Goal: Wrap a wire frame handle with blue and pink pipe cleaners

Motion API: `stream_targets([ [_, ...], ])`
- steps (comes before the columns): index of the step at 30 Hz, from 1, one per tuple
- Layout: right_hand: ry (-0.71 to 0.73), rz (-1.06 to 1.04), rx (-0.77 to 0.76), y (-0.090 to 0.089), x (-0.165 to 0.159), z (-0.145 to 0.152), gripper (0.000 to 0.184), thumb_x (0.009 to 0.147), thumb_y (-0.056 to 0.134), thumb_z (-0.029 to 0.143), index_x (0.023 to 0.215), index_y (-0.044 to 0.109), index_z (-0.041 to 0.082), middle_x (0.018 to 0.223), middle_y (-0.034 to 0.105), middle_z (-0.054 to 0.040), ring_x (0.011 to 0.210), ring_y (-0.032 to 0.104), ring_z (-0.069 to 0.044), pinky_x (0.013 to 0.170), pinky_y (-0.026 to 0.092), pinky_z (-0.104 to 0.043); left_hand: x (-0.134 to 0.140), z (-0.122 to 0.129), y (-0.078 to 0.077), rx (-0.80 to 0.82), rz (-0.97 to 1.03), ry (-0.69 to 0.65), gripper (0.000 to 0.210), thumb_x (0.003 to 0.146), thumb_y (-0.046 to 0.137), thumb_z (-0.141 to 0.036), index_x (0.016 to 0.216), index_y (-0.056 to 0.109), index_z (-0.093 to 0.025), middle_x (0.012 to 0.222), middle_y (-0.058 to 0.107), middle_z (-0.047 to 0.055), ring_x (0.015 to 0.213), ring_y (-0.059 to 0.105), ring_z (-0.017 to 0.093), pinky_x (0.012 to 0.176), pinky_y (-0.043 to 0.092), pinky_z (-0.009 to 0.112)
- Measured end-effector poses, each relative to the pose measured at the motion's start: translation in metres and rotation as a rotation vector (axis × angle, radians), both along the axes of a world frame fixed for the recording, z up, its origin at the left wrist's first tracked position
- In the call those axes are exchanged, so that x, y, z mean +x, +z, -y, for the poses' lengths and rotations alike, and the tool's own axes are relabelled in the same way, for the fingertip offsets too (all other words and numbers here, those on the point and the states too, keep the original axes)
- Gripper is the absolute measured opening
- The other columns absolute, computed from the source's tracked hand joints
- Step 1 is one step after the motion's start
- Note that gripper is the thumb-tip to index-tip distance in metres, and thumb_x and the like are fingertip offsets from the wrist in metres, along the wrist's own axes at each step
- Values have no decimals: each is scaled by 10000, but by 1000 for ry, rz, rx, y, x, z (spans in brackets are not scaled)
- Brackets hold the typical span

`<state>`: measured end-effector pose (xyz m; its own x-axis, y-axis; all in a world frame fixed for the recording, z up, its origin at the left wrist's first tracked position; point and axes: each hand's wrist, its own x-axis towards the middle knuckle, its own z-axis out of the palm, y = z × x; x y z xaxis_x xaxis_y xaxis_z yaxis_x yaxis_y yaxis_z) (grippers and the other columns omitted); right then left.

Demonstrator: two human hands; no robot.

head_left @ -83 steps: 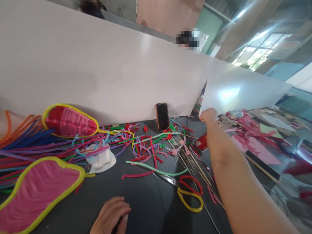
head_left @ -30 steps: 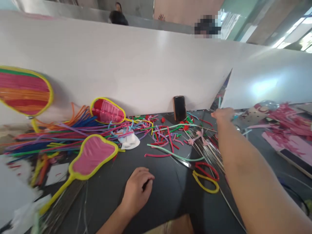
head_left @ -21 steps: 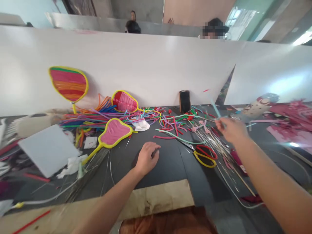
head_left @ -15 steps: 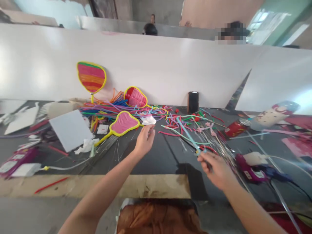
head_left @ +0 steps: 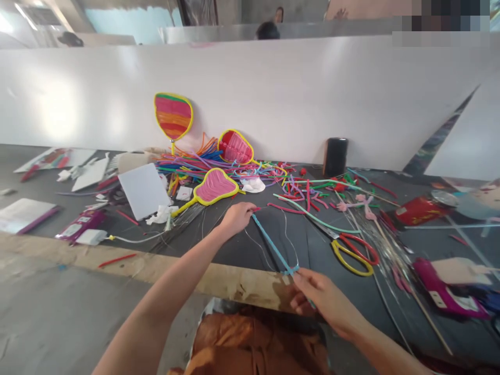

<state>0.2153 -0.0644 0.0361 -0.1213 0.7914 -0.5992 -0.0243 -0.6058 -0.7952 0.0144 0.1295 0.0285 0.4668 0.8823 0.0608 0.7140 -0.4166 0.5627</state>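
My right hand [head_left: 316, 294] grips the lower end of a light-blue fuzzy stick [head_left: 271, 242], which looks wrapped in pipe cleaner. A short crosspiece sits just above these fingers. The stick slants up and left to my left hand [head_left: 238, 216], whose fingers are pinched at its far tip. A small pink pipe cleaner piece [head_left: 257, 209] shows at those fingertips; how it meets the stick cannot be made out. Thin clear strands lie around the stick. Right of it, scissors [head_left: 353, 255] with red and yellow handles lie on the dark table.
Behind the hands lie bundled pipe cleaners [head_left: 191, 169], yellow-rimmed fan shapes [head_left: 216, 186] and a white card [head_left: 144, 190]. A phone [head_left: 336, 156] leans on the white partition [head_left: 273, 94]. A red can [head_left: 424, 208] and purple power strips [head_left: 449, 289] are at right.
The stick's far tip has swung down and left to my left hand. My right hand has moved lower and nearer to me. The scissors now show; the view has shifted left.
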Motion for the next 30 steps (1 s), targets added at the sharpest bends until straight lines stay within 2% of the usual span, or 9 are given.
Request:
stream_targets([
  [3, 233, 353, 186, 3, 20, 3, 348, 765, 571, 523, 1001, 659, 283, 696, 682, -18, 642, 649, -224, 586, 491, -330, 2, -2, -3, 62, -96, -23, 306, 824, 427, -145, 990, 681, -192, 1012, 679, 76, 966, 610, 212, 856, 458, 312],
  [6, 336, 712, 450, 8, 36, -3, 266, 807, 528, 442, 981, 683, 312, 797, 714, -42, 775, 664, -272, 690, 486, -372, 2, -3, -9, 96, -122, -26, 312, 831, 418, -141, 1003, 675, -183, 990, 672, 86, 962, 605, 205, 866, 454, 309],
  [8, 354, 809, 613, 11, 37, -17, 234, 831, 497, 371, 970, 680, 321, 943, 711, -50, 875, 656, -267, 764, 480, -372, 1, -4, -11, 109, -107, -21, 318, 847, 404, -155, 1028, 665, -173, 985, 669, 91, 968, 602, 204, 877, 451, 312],
  [11, 400, 868, 783, 10, 19, -48, 255, 865, 457, 304, 1033, 649, 303, 971, 701, -61, 874, 653, -236, 773, 478, -348, 1, -5, -14, 107, -95, -17, 324, 861, 394, -168, 1059, 651, -173, 982, 668, 85, 972, 600, 198, 883, 450, 311],
  [14, 521, 1028, 829, 1, -8, -80, 285, 873, 473, 281, 1123, 594, 216, 876, 699, -80, 796, 655, -228, 685, 469, -321, 0, -6, -17, 118, -108, -22, 323, 870, 395, -178, 1070, 647, -195, 975, 665, 66, 955, 600, 188, 868, 459, 307],
  [18, 645, 1177, 815, -13, -28, -103, 249, 873, 496, 254, 1091, 583, 171, 869, 695, -72, 709, 663, -202, 575, 430, -272, -2, -5, -21, 159, -107, -71, 315, 884, 408, -205, 1093, 643, -227, 961, 654, 50, 918, 595, 178, 840, 469, 304],
  [22, 634, 1223, 802, -21, -25, -103, 290, 870, 459, 186, 1138, 567, 158, 866, 706, -71, 673, 671, -186, 548, 418, -265, -4, -4, -24, 195, -126, -77, 325, 866, 420, -155, 1084, 650, -226, 941, 640, 52, 883, 581, 174, 811, 473, 309],
  [26, 609, 1244, 871, -25, -22, -102, 352, 861, 454, 189, 1195, 546, 128, 795, 715, -63, 621, 671, -183, 521, 411, -264, -3, -3, -24, 213, -125, -82, 329, 863, 416, -135, 1068, 657, -229, 921, 636, 48, 849, 570, 171, 783, 473, 312],
  [30, 587, 1277, 934, -28, -25, -103, 338, 870, 450, 200, 1180, 563, 123, 756, 717, -52, 573, 659, -169, 502, 395, -260, -2, -2, -25, 206, -134, -72, 340, 863, 412, -128, 1073, 655, -238, 920, 631, 46, 857, 566, 169, 783, 469, 310],
])
